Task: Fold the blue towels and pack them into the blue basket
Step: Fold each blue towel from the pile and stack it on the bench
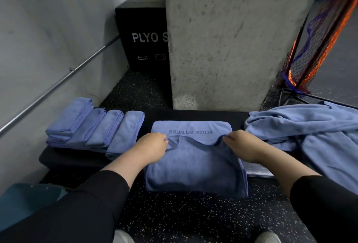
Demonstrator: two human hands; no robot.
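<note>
Right now both hands are pinching the near edge of a towel (193,165) and drawing it up over the half that is lying flat on the bench (195,114). The left hand (150,148) is gripping one corner, its fingers curled round the cloth; the right hand (241,145) is gripping the other the same way. Holding the corners apart is keeping the edge taut, so the fold should be landing square, just below the printed lettering. The lower part of the towel is hanging off the bench front toward the floor (193,219).

To the left, folded towels (95,128) are lying in a leaning row on the bench, each overlapping the next, probably parked there for packing in one go. To the right, a loose pile (310,132) of unfolded towels is waiting, close enough to be reached without shifting.

A teal shape at the lower left edge may be the basket (25,202), but I cannot tell for sure. By my judgement folding is partway through and packing is not yet begun.
</note>
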